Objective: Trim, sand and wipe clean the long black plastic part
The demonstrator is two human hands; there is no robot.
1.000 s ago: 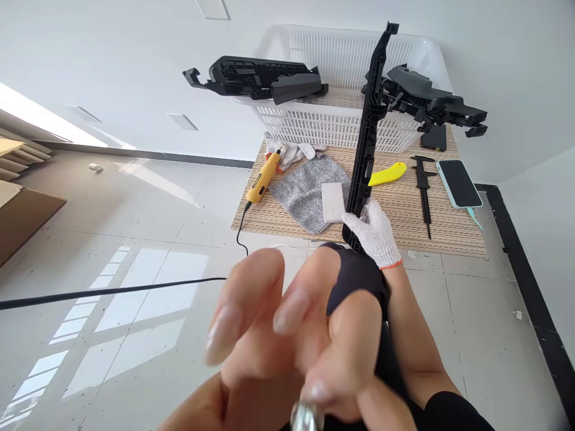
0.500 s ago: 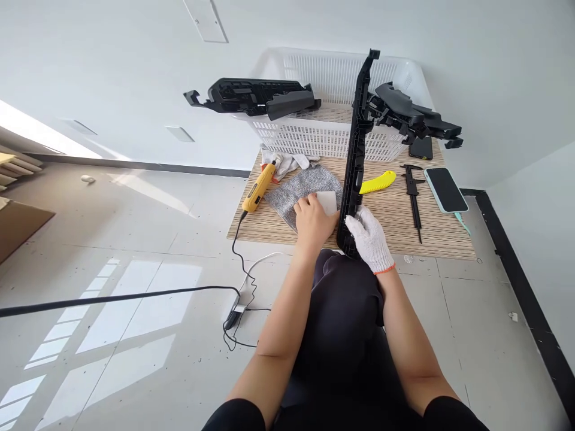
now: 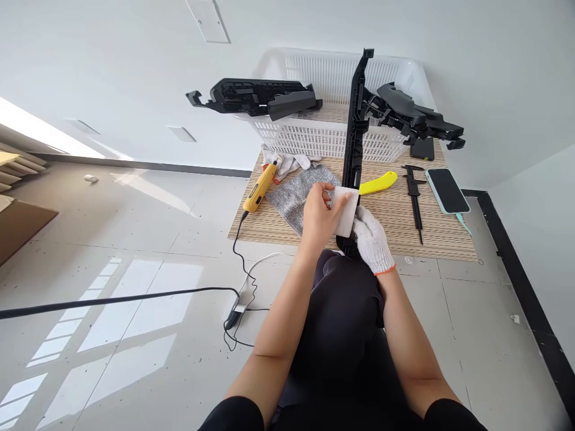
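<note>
A white rectangular pad is gripped by my bare left hand, thumb on its face. The pad lies over the lower part of a long black plastic trim piece, which stands nearly upright with its lower end by my knee. My right hand, in a white knitted glove, is closed round the trim piece's lower right side; some of its fingers are hidden. Beneath my left hand a grey knitted cloth is spread on the table. A yellow-handled knife lies just right of the trim piece.
A white plastic basket at the back bears more black plastic parts, some jutting over its rim. On the striped table lie a yellow corded rotary tool, a glove, calipers and phones. Cables cross the floor.
My left hand has lifted the white pad off the grey cloth and moved it right, onto the trim piece. The trim piece's top has tilted slightly left. My right hand keeps its hold.
</note>
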